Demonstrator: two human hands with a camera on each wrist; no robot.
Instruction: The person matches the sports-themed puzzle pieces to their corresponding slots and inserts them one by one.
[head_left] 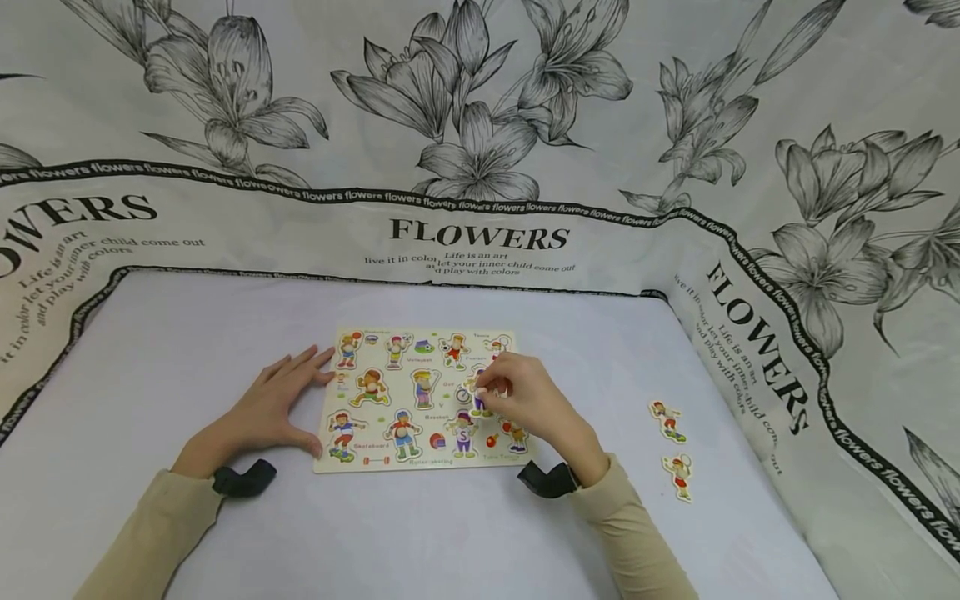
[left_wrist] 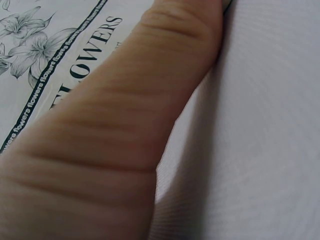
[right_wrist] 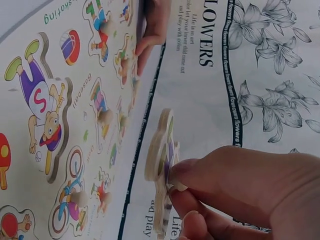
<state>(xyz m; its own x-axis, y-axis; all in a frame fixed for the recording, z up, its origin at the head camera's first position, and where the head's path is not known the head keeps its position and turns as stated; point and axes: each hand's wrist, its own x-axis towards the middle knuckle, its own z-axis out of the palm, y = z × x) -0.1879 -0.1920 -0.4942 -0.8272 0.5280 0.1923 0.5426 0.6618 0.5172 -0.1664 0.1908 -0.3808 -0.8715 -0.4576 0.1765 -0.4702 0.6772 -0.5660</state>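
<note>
A cream wooden puzzle board (head_left: 393,337) with cartoon sports figures lies on the white table. My left hand (head_left: 273,404) rests at its left edge, fingers spread, thumb near the lower corner. The left wrist view shows mostly one finger (left_wrist: 115,115) up close. Over the board's right side, my right hand (head_left: 536,396) pinches a wooden puzzle piece (right_wrist: 161,170) between thumb and fingers. That piece appears edge-on in the right wrist view, its picture mostly hidden. A baseball figure piece (right_wrist: 45,105) with an S on its shirt stands proud of the board, near a bicycle figure (right_wrist: 70,205).
Two loose figure pieces lie on the table to the right: an upper one (head_left: 667,422) and, below it, one with a racket (head_left: 678,477). A white cloth wall with black flower prints (head_left: 480,150) encloses the table's back and sides.
</note>
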